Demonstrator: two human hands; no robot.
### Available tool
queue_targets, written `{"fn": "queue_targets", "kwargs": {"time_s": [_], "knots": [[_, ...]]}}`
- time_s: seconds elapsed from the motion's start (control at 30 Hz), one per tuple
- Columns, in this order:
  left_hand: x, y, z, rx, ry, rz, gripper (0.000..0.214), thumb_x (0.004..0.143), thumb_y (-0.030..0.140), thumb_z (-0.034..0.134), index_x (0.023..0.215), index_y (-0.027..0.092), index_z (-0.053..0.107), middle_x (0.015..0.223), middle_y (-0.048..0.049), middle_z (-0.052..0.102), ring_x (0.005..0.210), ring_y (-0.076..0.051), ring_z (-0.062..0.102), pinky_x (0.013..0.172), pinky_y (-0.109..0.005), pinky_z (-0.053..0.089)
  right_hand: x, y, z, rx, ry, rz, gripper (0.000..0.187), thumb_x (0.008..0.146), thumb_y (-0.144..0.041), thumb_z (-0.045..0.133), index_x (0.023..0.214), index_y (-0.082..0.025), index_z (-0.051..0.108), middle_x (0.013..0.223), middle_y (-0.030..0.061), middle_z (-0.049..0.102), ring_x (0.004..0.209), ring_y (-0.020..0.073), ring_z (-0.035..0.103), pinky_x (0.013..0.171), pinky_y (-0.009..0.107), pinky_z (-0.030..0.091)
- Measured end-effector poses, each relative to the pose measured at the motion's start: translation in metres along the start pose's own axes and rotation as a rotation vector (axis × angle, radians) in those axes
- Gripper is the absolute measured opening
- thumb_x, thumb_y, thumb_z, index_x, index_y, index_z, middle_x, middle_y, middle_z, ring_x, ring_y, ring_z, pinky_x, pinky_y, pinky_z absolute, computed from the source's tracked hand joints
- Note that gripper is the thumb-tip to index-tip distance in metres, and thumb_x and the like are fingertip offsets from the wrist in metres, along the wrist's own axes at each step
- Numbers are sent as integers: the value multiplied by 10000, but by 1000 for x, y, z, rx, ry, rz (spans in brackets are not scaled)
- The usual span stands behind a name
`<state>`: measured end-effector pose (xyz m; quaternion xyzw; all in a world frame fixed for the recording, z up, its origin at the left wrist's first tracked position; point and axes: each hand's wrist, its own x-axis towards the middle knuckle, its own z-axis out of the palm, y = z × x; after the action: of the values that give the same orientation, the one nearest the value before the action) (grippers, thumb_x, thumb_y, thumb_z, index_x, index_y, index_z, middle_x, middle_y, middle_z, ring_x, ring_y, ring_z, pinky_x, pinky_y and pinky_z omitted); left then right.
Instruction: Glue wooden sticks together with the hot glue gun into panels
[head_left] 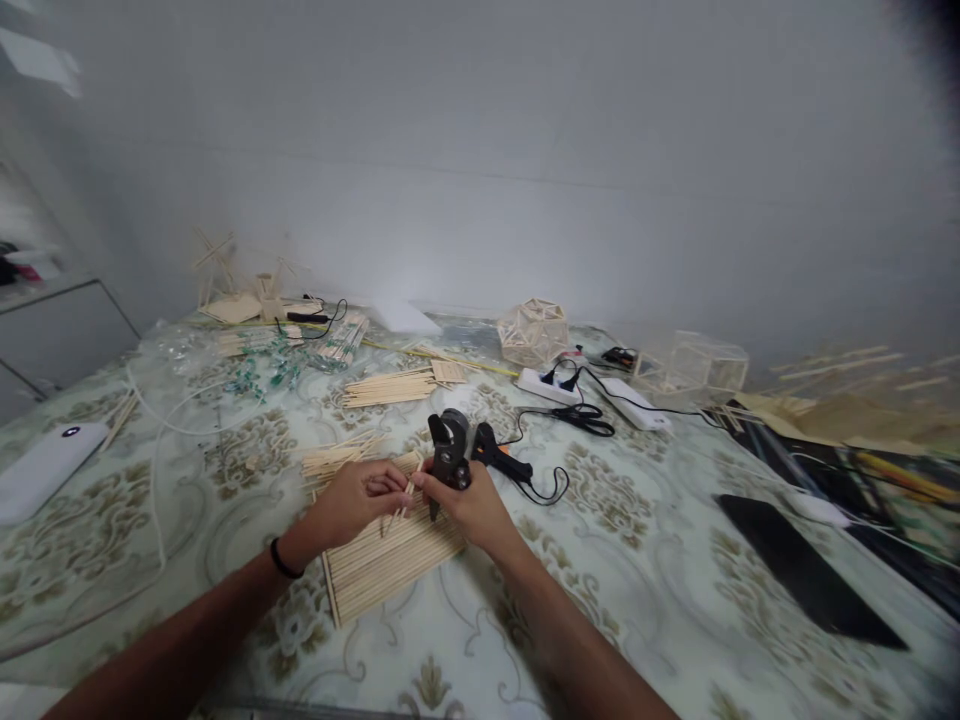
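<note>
My left hand (354,500), a black band on its wrist, pinches a short thin wooden stick (387,522). Black pruning shears (450,450) are gripped in my right hand (474,508), whose thumb and finger reach the stick's upper end. Both hands meet above a flat panel of wooden sticks (390,582) laid side by side, with a stick across its left edge. Behind my left hand lies a loose heap of sticks (319,460). Beside the shears, a black glue gun (506,458) rests on the table with its cord curling to the right.
Sorted sticks (390,388), black scissors (581,418) and a power strip (551,386) lie further back. Wooden frame models (534,330) stand near the wall. A black flat slab (810,570) is on the right, a white power bank (52,465) on the left.
</note>
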<state>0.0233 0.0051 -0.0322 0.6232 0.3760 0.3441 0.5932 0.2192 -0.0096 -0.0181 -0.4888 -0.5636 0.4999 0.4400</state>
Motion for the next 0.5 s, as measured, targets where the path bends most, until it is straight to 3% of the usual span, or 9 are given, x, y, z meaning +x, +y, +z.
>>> {"fn": "queue_targets", "kwargs": {"time_s": [0.3,0.5], "knots": [[0,0,-1,30,7,-8,189,834,329,778,870,143,778,760,-45,754,714,-170,689,683,-266,506,0,2,-5,-76,-59,-21,368,772,-524,759,715,-169,681,588,-31,544,553,125,430,532,260,345],[1,-3,-2,53,12,-4,194,843,343,778,885,154,793,743,-36,750,696,-165,681,676,-258,502,1,6,-4,-166,6,-81,323,799,-479,756,719,-170,708,632,-4,597,586,141,469,533,256,362]]}}
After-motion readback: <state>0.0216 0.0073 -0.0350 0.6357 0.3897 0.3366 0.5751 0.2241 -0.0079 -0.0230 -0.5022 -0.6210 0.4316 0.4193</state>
